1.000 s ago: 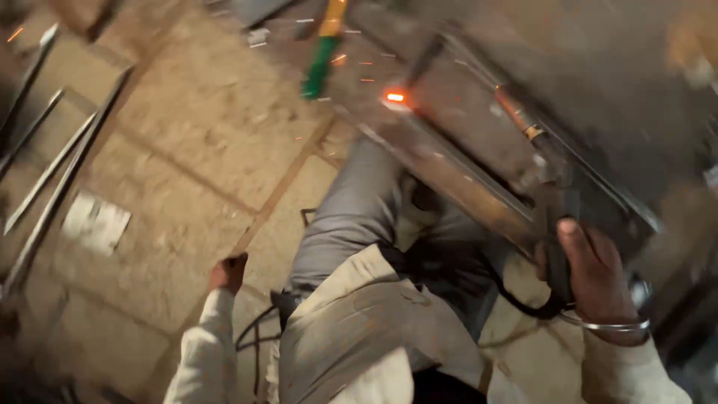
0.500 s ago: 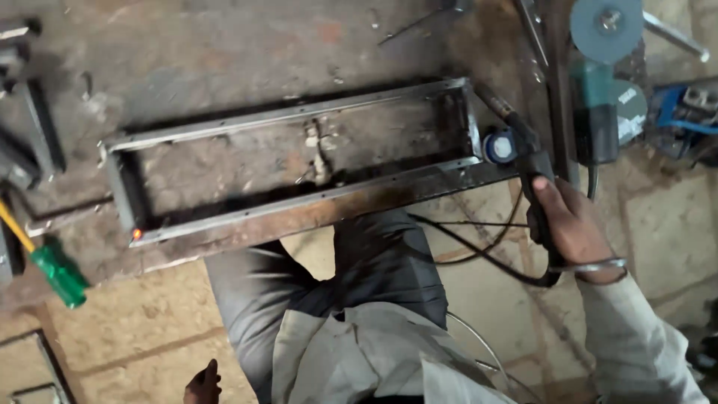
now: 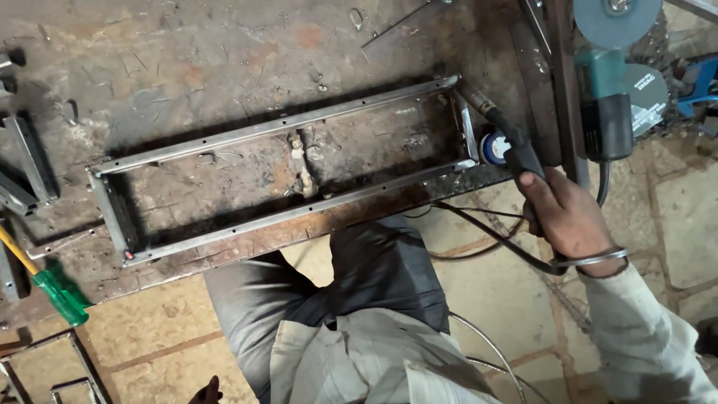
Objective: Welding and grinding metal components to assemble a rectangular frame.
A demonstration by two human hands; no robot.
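Right hand (image 3: 568, 217) fingers gripping welding torch (image 3: 508, 142) at steel frame (image 3: 284, 172), left hand (image 3: 206, 391) fingers unclear

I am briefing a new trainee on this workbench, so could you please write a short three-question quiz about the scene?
1. True or false: the right hand grips the black-handled welding holder.
2. Which end of the long rectangular steel frame is the holder nearest: A left, B right?
3. What colour is the handle of the screwdriver at the rusty metal table's left edge?

Key: 1 true; 2 B; 3 green.
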